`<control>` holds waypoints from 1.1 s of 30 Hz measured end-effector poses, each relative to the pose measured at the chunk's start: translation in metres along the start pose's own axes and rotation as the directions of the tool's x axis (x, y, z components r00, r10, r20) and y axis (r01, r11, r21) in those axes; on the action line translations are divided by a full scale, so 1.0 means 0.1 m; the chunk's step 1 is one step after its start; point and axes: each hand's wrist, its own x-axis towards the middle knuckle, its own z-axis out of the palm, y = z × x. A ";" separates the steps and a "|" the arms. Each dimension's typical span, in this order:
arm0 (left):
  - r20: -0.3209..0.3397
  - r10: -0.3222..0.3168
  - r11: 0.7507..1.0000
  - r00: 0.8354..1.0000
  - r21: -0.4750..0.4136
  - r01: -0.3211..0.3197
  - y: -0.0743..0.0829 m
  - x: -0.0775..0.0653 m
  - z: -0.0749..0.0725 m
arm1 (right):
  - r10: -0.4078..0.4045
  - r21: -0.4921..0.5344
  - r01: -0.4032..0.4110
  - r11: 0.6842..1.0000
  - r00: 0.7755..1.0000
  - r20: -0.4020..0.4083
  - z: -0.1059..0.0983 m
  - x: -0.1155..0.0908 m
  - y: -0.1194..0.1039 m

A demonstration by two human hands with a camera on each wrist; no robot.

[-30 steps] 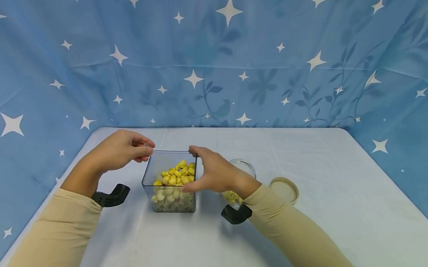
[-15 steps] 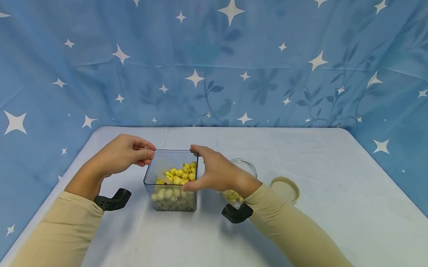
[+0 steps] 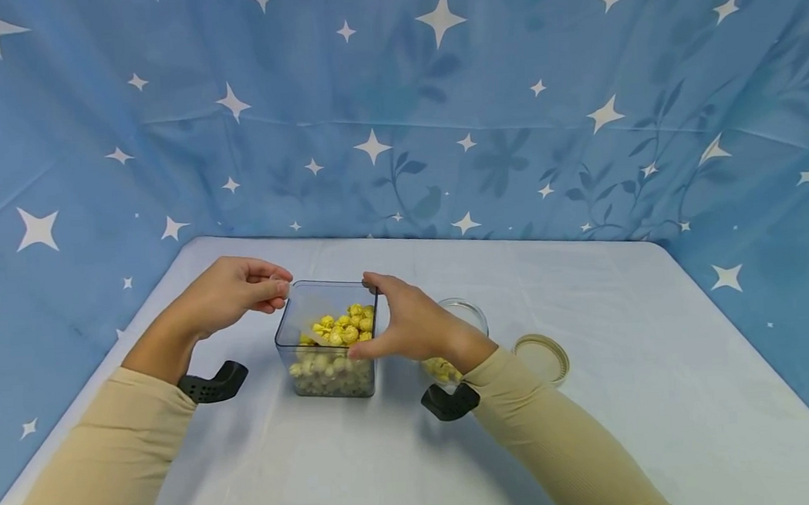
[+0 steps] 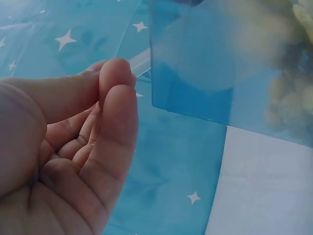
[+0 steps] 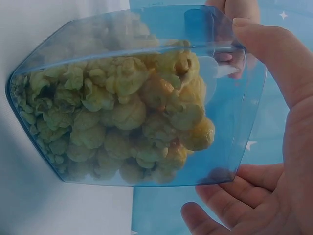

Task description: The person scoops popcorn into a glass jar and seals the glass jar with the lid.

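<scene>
A clear, square-mouthed plastic container (image 3: 323,291), partly filled with yellow popcorn (image 3: 343,330), stands on the table. My right hand (image 3: 416,321) grips its right side, thumb on the near side and fingers at the far corner. At the far left corner, my left hand (image 3: 240,291) pinches the thin handle of a translucent spoon (image 4: 142,62) between thumb and fingertips. The handle passes over the rim. In the right wrist view the rounded pale spoon bowl (image 5: 209,78) shows inside the container, against the popcorn.
Behind my right wrist stands a round clear jar (image 3: 465,310) with some popcorn in it, partly hidden by the arm. To its right lies a round gold-rimmed lid (image 3: 541,358). A blue star-patterned curtain (image 3: 401,198) hangs behind the white-covered table (image 3: 663,391).
My left hand has dipped slightly, and the popcorn heap beside the spoon has shifted. My right hand keeps its hold on the container. The head view has swung slightly.
</scene>
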 end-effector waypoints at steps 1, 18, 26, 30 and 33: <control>0.001 0.002 1.000 1.000 -0.004 -0.002 0.00 0.00 0.00 | 0.000 0.000 0.000 1.000 1.000 0.001 0.00 0.00 0.00; 0.038 0.033 0.994 0.999 -0.108 -0.029 -0.12 -0.07 -0.09 | -0.001 0.017 0.001 1.000 1.000 0.028 0.01 0.00 0.01; 0.028 0.045 0.992 0.999 -0.117 -0.041 -0.07 -0.06 -0.11 | -0.001 0.013 0.001 1.000 1.000 0.027 0.01 0.00 0.01; 0.062 0.038 0.989 0.997 -0.144 -0.028 -0.09 -0.02 -0.04 | 0.008 0.015 -0.008 1.000 1.000 0.017 0.01 -0.01 0.01; 0.076 0.031 0.990 0.997 -0.140 -0.020 -0.11 0.01 0.00 | 0.008 0.020 -0.008 1.000 1.000 0.013 0.00 -0.01 0.01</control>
